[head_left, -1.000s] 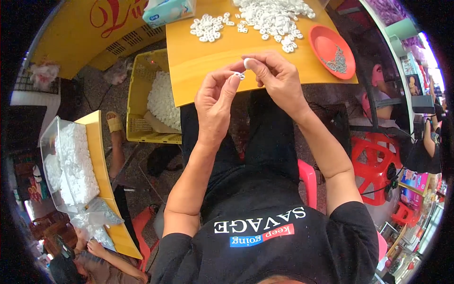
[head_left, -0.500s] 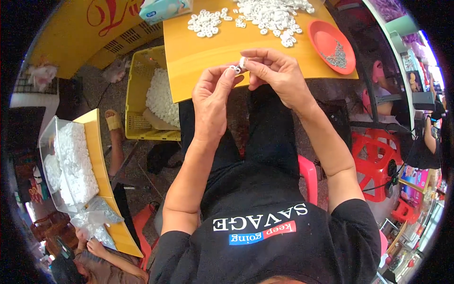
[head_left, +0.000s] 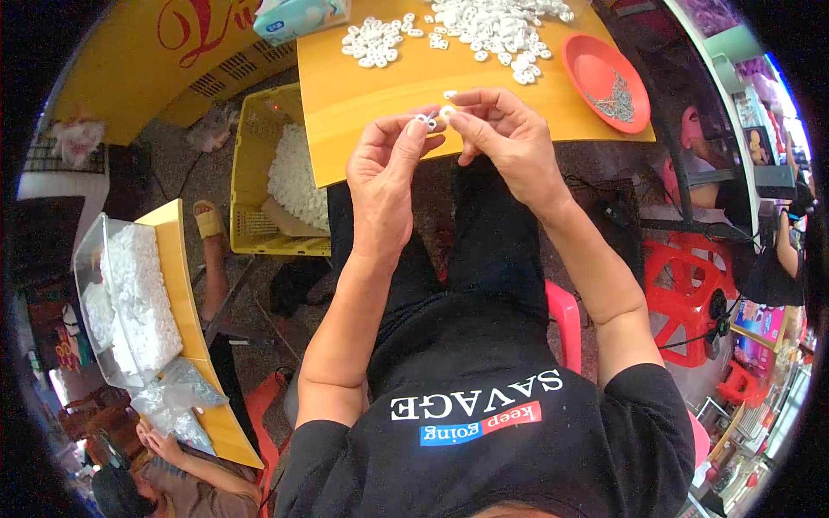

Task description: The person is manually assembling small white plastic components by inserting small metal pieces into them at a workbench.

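Over the near edge of the yellow table point(head_left: 363, 121), both my hands are raised close together. My left hand point(head_left: 387, 173) pinches a small white plastic piece with holes point(head_left: 424, 122) between thumb and fingers; a bit of grey metal shows at it. Between the thumb and fingers of my right hand point(head_left: 509, 138) is a white ring-shaped piece point(head_left: 447, 112), right beside the left one. Another small white piece point(head_left: 450, 94) shows at my right index fingertip; whether it is held or lies on the table, I cannot tell.
Beyond my hands lie a small pile point(head_left: 376, 43) and a large pile point(head_left: 492, 30) of white pieces. A red dish point(head_left: 596, 65) holds metal parts. Left stand a yellow crate point(head_left: 246, 190) and a clear bin point(head_left: 104, 345), both with white pieces. A person's hand point(head_left: 162, 445) rests near plastic bags.
The white ring piece in my right hand has turned and sits slightly lower, and another white piece now shows above it. At lower left the other person's hand has shifted.
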Tool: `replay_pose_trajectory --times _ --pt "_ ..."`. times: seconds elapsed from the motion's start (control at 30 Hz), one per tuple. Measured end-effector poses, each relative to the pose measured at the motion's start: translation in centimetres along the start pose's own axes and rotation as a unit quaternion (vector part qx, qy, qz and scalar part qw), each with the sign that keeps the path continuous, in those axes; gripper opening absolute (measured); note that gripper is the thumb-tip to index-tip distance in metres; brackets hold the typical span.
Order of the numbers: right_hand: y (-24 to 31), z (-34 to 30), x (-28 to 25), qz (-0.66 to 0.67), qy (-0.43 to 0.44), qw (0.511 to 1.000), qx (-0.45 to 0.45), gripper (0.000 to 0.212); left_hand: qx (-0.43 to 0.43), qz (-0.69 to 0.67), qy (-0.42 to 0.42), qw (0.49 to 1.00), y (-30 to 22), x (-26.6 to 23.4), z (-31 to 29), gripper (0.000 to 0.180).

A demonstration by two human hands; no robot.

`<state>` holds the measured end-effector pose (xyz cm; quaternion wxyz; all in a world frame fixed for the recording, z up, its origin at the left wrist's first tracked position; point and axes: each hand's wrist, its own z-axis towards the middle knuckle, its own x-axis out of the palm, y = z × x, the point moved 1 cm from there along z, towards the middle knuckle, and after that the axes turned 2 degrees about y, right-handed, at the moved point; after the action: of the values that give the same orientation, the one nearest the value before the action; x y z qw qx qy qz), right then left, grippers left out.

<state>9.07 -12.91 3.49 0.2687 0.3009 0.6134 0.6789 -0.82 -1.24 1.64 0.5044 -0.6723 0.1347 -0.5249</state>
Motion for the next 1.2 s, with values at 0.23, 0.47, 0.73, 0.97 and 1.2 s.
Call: replay_pose_trajectory --times 0.23,0.47,0.73,0.97,1.2 --pt "0.4 -0.1 0.1 0.114 -0.001 0.993 0.028 0.022 -0.053 0.036 0.006 0.998 -0.2 0.0 -0.2 0.014" --pt "0.2 -0.2 0.3 0.086 -0.005 0.996 0.006 0.023 -0.053 0.039 0.004 0.998 -0.4 0.3 -0.1 0.015" --pt "0.1 -0.6 0.5 0.004 -0.005 1.0 -0.019 0.021 -0.051 0.088 0.002 0.995 -0.4 0.2 -0.3 0.015" --pt "0.4 -0.7 1.1 -0.01 -0.011 0.999 -0.028 0.017 -0.05 0.066 -0.004 0.997 -0.4 0.4 -0.1 0.017" --pt "-0.9 0.0 1.3 -0.001 -0.008 0.999 -0.042 0.016 -0.05 0.092 -0.01 0.994 -0.1 -0.5 0.2 0.016"
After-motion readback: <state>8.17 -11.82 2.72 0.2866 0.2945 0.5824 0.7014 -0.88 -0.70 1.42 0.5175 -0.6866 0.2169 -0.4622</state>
